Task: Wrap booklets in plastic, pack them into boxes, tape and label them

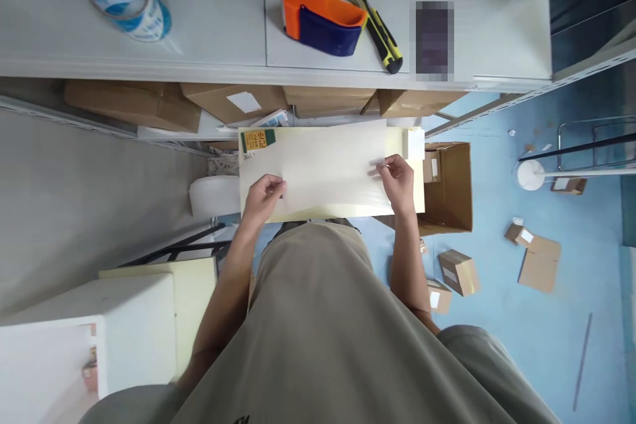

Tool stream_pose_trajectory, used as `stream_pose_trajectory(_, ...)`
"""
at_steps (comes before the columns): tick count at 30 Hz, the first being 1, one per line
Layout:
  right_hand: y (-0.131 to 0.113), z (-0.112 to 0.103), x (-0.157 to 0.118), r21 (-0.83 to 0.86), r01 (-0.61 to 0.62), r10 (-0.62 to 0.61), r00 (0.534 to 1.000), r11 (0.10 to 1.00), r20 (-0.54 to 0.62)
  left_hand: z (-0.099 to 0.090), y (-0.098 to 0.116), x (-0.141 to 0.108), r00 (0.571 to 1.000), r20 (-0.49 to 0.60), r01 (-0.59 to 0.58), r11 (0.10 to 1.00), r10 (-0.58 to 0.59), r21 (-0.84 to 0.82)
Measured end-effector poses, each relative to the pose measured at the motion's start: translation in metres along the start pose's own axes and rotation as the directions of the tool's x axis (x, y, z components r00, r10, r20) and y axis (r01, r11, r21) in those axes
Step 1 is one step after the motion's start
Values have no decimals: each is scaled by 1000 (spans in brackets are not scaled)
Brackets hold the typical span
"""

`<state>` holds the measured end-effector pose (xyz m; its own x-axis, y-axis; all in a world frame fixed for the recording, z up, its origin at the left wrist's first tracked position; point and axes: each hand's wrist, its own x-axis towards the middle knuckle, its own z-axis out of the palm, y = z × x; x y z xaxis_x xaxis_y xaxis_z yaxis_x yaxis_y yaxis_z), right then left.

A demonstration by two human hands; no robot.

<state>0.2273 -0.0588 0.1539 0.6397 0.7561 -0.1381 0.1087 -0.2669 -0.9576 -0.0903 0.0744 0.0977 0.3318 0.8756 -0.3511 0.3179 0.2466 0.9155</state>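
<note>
Both hands [265, 197] [397, 180] at sheet [330, 169] edges

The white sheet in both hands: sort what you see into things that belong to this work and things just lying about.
In the work:
left hand
right hand
white sheet
pale yellow board beneath

Apparently just lying about:
orange-and-blue tape dispenser, cutter knife and blue-and-white roll on the shelf
flattened cardboard on the floor

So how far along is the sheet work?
Done: white sheet spread over the pale board. In hand: left hand and right hand pinch its sides. Remaining, probably: squaring and release; it looks askew. Cutter and tape dispenser lie on the shelf.
</note>
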Motion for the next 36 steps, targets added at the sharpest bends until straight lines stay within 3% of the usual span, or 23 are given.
stream_pose_trajectory(4, 53, -49, 31, -103, -55, 60, 997, 993, 44, 66, -32, 20, 997, 66, 24, 998, -28, 64)
stream_pose_trajectory(8, 111, -80, 62, -155, -129, 143, 987, 979, 77, 106, -60, 35, 997, 47, 45, 950, -62, 309)
stream_pose_trajectory(13, 176, -95, 94, -253, -226, 270, 951, 941, 154, 113, -97, 44, 994, -107, 104, 693, -39, 713)
stream_pose_trajectory(18, 215, -87, 107, -509, -326, 418, 905, 797, 75, 101, -131, 38, 978, -74, 171, 557, -193, 813)
stream_pose_trajectory(23, 222, -70, 94, -580, -361, 428, 903, 730, -23, 98, -145, 31, 973, 44, 92, 559, -226, 824)
stream_pose_trajectory(27, 209, -57, 81, -621, -336, 361, 928, 709, -91, 97, -150, 28, 977, 76, 58, 590, -201, 806)
stream_pose_trajectory(29, 197, -43, 75, -636, -277, 311, 948, 720, -61, 93, -152, 29, 979, 94, 39, 613, -183, 789)
stream_pose_trajectory(32, 172, 3, 63, -648, -126, 264, 957, 751, 120, 79, -153, 32, 980, 135, 1, 677, -149, 736)
stream_pose_trajectory(34, 154, 51, 52, -647, -27, 273, 919, 762, 283, 66, -154, 37, 979, 159, -13, 737, -128, 676)
stream_pose_trajectory(36, 136, 110, 40, -631, 81, 280, 847, 771, 451, 52, -155, 43, 978, 175, -12, 801, -116, 598)
